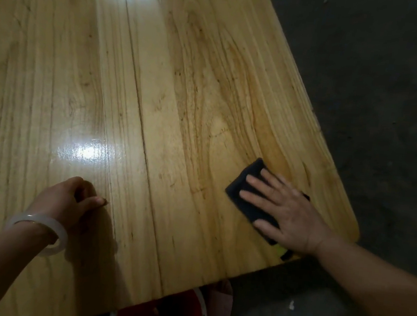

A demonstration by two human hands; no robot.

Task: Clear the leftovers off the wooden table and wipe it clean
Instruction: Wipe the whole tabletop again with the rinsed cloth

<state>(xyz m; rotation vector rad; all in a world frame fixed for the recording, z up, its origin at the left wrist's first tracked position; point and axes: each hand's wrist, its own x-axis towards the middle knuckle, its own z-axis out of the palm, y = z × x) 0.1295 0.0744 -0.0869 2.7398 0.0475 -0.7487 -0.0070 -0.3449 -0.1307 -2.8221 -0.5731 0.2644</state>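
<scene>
A pale wooden worktop (210,81) fills most of the view, seen from above. It is made of long planks with flowing brown grain and a glossy, slightly wet-looking finish.

At the near left, the left hand (66,199) rests on the wood close to the near edge. Its fingers are curled under and its thumb tip touches the surface, with nothing visible in its grip. A smooth, milky-white bangle (22,216) circles that wrist.

Just beyond the left hand, a bright patch of glare (88,151) shines on the varnish. A thin dark seam (140,114) between planks runs from the far edge to the near edge, slightly left of centre.

Under the near edge, below the seam, part of a round red dish (160,312) with a pale rim shows.

Right of the seam is a wide stretch of bare wood. Near the rounded near-right corner lies a dark, folded, rectangular cloth (252,169). The right hand (283,214) lies flat on it, fingers straight and spread, pressing it to the wood. A small yellow-green scrap (280,249) peeks out under the wrist at the near edge.

Past the worktop's right edge is a dark, rough, mottled floor (388,99).
</scene>
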